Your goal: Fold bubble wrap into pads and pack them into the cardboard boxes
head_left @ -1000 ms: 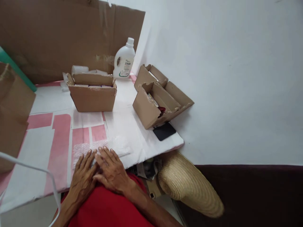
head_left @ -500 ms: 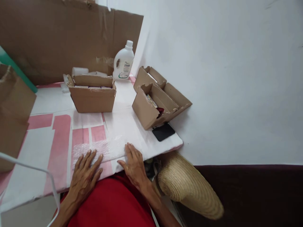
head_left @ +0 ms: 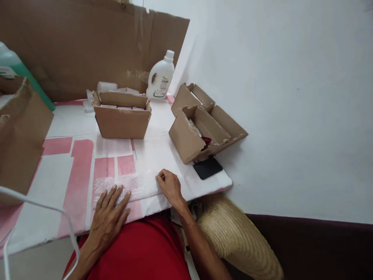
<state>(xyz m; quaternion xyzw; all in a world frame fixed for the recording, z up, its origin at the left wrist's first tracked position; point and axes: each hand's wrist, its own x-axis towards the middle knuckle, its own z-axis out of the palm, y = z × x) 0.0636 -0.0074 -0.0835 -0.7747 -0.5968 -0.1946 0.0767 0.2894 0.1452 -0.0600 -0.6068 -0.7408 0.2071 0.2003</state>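
Note:
A strip of clear bubble wrap lies flat along the front of the table. My left hand rests on its left end, palm down with the fingers spread. At the right end, my right hand has its fingers curled together in a pinch at the edge of the bubble wrap. Its fingertips are partly hidden, and the wrap there seems held between them.
A cardboard box holding small packs stands behind the wrap. Cardboard compartments and a black phone sit at the right. Farther back is a white jug. A white cable crosses the left; a straw hat hangs below.
My right hand has gone from flat and spread to pinching at the wrap's right end. My left hand stays on the wrap. The view has shifted slightly left.

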